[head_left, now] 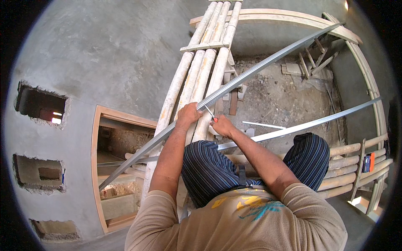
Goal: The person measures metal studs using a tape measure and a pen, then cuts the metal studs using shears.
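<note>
A long grey metal profile (259, 68) slants across the scaffold poles, from the door opening at lower left to the far right beam. My left hand (188, 115) is wrapped around it near its middle. My right hand (223, 126) grips a slim tool that looks like a screwdriver (209, 111), with a red handle and a thin metal shaft. The shaft points up and left, its tip at or very near the profile's edge just right of my left hand; contact is unclear. A second metal profile (305, 126) runs from beside my knee toward the right.
White-stained poles (197, 79) form the platform, tied across by a wooden batten (204, 47). More poles (341, 172) bear blue and orange boxes (368, 162). Far below lies a rubble-strewn floor (272, 96). A wooden door frame (99, 167) and rough wall openings (42, 102) are at left.
</note>
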Demonstrator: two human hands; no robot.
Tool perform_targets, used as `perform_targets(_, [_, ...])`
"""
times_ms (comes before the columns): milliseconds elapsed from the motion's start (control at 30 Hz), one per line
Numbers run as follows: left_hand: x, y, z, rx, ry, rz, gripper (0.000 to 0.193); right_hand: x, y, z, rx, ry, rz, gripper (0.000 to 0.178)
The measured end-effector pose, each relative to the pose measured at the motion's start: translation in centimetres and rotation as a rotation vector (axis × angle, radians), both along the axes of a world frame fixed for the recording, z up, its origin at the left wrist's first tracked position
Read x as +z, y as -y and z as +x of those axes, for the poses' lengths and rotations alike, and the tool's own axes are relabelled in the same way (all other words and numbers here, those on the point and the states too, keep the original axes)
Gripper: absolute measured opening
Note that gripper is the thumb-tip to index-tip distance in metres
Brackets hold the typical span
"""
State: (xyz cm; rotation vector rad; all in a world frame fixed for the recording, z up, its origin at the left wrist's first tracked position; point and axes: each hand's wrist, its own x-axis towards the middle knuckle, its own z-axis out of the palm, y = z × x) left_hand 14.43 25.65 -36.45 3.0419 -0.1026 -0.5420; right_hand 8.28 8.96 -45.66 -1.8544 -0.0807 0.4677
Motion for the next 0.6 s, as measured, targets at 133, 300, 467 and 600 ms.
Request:
perform_targets(133, [-0.1,0.1,0.0,-0.007,0.002,0.025,0.037,0.2,0.0,0.0,0.012,-0.020,-0.002,0.039])
perform_targets(300, [-0.2,-0.3,-0.3,-0.044,0.043,0.030,0.035,1.0,-0.2,-0.1,0.043,-0.024,0.001,0.040])
perform_targets(467, [0.2,0.3,-0.6,-0.027,0.050,0.051,0.034,0.9,-0.1,0.2,0.037,-0.145,-0.004,0.039])
perform_targets(600, [0.4,0.5,-0.8,-0.027,0.053,0.027,0.034,0.6,0.0,0.1,0.043,-0.022,0.015,0.034])
